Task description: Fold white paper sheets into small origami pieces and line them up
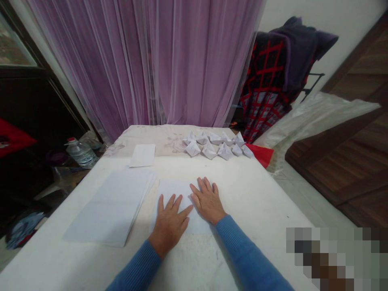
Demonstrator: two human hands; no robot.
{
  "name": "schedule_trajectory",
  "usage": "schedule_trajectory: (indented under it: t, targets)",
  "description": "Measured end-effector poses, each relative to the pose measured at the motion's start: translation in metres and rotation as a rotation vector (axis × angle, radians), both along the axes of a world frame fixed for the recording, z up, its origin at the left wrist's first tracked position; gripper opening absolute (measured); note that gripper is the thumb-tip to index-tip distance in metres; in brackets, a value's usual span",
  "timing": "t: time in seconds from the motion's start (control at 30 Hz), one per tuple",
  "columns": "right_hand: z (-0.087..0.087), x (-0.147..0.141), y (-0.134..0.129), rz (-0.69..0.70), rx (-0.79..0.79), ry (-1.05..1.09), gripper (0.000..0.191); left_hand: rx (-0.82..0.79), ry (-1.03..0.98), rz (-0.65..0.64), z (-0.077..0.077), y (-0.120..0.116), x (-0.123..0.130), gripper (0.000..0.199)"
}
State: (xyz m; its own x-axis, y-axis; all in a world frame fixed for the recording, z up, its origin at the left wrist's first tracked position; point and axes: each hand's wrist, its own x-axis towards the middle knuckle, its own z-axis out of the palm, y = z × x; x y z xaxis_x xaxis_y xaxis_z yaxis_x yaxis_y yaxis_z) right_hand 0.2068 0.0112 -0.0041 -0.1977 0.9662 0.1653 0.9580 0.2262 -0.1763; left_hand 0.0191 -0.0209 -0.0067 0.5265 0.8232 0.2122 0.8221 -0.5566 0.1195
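Observation:
A white sheet of paper point(174, 186) lies flat on the table in front of me. My left hand point(171, 220) rests on its left part with the fingers spread. On the right side of the same sheet, my right hand point(207, 200) lies flat, its fingers stretched out and slightly apart. Left of the sheet is a stack of larger white paper point(106, 206). Beyond that stack sits a smaller piece of white paper point(143, 155). Several folded paper boats point(209, 150) stand in two rows near the far right corner.
The white-covered table point(254, 226) fills the middle. A red item point(261, 154) sticks out at its far right edge. Purple curtains point(188, 60) hang behind it. To the left stands a water bottle point(81, 152); on the right, clothes point(273, 68) hang near clear plastic sheeting point(318, 117).

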Motion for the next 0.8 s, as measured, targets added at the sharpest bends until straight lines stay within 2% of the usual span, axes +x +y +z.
schedule_trajectory:
  t: [0.3,0.53,0.8]
  targets:
    - [-0.001,0.016,-0.013,0.140,-0.008,0.004,0.039,-0.031,0.005,0.020,0.000,-0.001,0.001,0.041]
    - [-0.001,0.020,-0.028,0.198,0.015,0.016,0.038,-0.007,-0.075,0.063,-0.011,0.004,-0.005,0.061]
    - [0.003,0.020,-0.048,0.249,0.012,0.027,0.038,-0.031,-0.045,0.096,-0.008,0.006,-0.004,0.062]
